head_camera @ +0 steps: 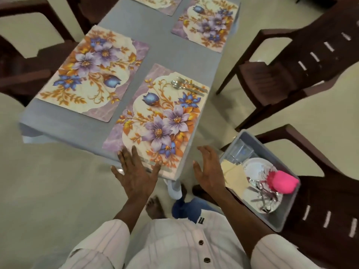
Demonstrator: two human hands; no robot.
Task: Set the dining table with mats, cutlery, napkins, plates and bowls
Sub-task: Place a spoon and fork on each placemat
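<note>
Several floral mats lie on the grey-blue table (171, 49). The nearest mat (155, 121) carries a spoon and fork (187, 86) at its far right corner. A knife (157, 167) lies along the mat's near edge, partly under my left hand (134, 171), whose fingers are spread flat over that edge. My right hand (208, 169) hovers open beside the table's near right corner, holding nothing. A grey tub (281, 220) on a chair at the right holds steel plates (260, 169), cutlery (264, 199), glasses (240, 152), cream napkins (233, 175) and a pink item (281, 181).
Dark brown plastic chairs stand around the table: one at the right (281, 74), one under the tub (330, 200), others at the left (25, 63). A second mat (93, 70) lies left of the nearest one, another (207, 24) at the far right. My bare foot (155, 207) is on the pale floor.
</note>
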